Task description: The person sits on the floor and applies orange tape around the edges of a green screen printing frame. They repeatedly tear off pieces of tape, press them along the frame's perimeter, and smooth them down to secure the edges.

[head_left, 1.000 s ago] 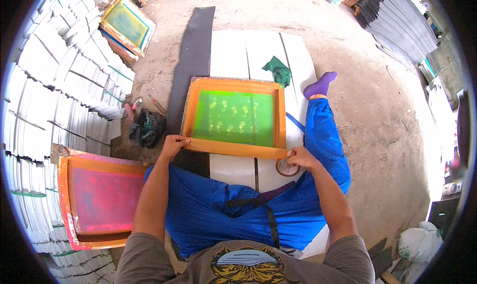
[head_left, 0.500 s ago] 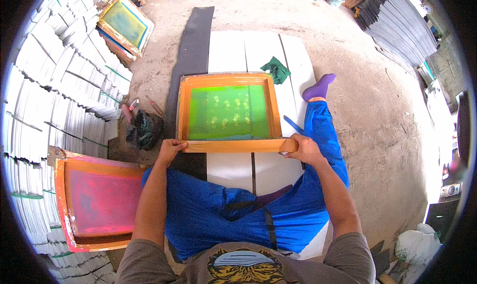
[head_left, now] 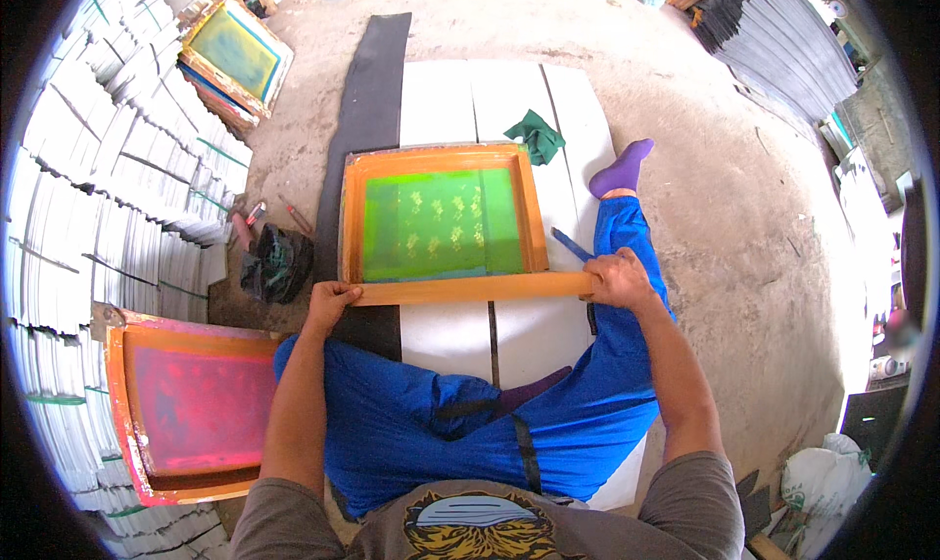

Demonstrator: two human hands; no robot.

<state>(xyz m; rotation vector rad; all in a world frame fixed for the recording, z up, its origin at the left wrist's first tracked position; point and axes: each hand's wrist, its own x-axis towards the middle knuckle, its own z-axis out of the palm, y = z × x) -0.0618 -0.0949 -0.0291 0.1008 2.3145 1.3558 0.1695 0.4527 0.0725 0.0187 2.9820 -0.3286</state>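
Head view: left hand (head_left: 331, 303) grips the near left corner of the orange-framed green screen (head_left: 441, 222), fingers curled over the wooden bar. Right hand (head_left: 617, 279) is closed around the near right end of that bar. Screen lies flat on white boards (head_left: 460, 100) on the floor, beside a black strip (head_left: 377, 80). Green cloth (head_left: 536, 135) lies beyond; pink screen (head_left: 196, 403) rests at left.
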